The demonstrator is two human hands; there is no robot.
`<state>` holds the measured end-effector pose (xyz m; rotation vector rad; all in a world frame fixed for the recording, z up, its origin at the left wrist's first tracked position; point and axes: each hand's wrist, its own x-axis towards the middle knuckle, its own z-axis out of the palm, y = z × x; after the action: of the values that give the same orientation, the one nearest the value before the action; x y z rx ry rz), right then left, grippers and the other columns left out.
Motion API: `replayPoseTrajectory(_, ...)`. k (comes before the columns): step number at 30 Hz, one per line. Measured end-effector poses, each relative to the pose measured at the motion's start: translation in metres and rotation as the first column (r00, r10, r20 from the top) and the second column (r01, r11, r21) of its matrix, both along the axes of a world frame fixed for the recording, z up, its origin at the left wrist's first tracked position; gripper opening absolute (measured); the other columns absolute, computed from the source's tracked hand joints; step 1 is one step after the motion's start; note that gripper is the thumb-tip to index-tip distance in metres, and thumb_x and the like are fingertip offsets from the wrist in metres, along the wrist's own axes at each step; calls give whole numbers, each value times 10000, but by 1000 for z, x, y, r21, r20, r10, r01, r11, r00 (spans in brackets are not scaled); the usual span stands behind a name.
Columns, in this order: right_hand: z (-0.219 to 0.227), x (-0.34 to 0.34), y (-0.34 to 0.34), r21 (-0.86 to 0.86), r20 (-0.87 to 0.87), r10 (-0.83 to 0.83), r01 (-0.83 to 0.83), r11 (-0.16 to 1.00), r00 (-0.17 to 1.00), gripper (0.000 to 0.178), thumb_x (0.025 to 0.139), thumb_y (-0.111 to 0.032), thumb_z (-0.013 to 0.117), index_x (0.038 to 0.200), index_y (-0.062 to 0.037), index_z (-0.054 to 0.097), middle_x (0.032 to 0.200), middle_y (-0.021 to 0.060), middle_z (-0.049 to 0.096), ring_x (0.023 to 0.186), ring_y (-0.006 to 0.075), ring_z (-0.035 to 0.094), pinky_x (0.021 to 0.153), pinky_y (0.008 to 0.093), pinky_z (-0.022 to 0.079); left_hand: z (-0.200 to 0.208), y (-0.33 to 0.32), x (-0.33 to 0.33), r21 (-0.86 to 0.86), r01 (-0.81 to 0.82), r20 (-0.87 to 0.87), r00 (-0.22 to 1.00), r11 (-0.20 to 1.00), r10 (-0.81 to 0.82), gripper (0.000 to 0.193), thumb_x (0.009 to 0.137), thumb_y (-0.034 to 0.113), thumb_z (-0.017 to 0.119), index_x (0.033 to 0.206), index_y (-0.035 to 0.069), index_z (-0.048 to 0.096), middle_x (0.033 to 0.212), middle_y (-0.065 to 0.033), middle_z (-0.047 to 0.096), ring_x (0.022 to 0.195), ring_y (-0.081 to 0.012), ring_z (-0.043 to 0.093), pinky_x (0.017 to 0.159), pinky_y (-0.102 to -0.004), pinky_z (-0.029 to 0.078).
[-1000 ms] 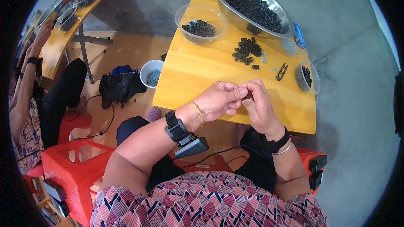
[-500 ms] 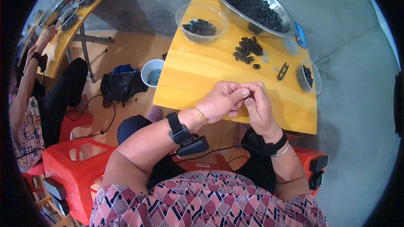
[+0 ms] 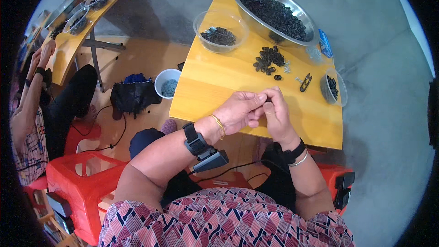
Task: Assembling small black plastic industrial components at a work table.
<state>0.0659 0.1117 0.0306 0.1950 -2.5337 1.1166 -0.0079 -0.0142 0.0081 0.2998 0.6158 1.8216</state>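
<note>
My left hand [image 3: 240, 112] and my right hand [image 3: 278, 118] meet above the table's near edge, fingertips pinched together. Between them a small black piece [image 3: 268, 101] shows only in part; the fingers cover the rest. Beyond the hands lies a loose pile of small black plastic parts [image 3: 265, 60], with one single part [image 3: 277, 77] just in front of it. Small clear bits [image 3: 287, 67] are scattered at the pile's right side. Black thread snips [image 3: 306, 83] rest on the wood to the right of these.
On the yellow table [image 3: 201, 93] stand a large steel bowl [image 3: 314, 32] of black parts, a clear round tub [image 3: 197, 27] at left and a smaller clear tub [image 3: 342, 98] at right. A white bucket [image 3: 157, 84] is on the floor. Another person [image 3: 27, 123] sits at a table on the left.
My hands stay together in nearly the same pinch, with only slight shifts of the fingers. The view has tilted a little. At left, the other person's hands have drawn back from the tubs.
</note>
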Motion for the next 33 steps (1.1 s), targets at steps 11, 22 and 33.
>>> replayPoseTrajectory(11,4,13,9,-518,77,14,28,855,997,374,872,-317,436,1095,-17,441,835,3,431,774,91,420,709,221,360,0,-2,2,-22,-93,-50,995,995,92,173,870,196,463,803,66,554,620,17,482,518,-65,422,461,-203,363)
replayPoseTrajectory(22,6,22,4,-325,89,-133,155,933,987,216,800,-41,532,1007,-27,474,799,-8,480,705,67,447,639,185,382,-4,-1,4,-7,-104,-105,989,995,103,148,858,178,484,821,53,554,641,4,510,542,-77,468,483,-227,420)
replayPoseTrajectory(33,7,23,7,-248,45,-188,193,949,981,148,796,-35,517,938,-4,485,763,48,528,669,117,497,615,229,416,-4,7,5,-3,-111,-102,989,994,110,123,851,142,489,838,32,543,673,-15,517,586,-89,481,518,-238,435)
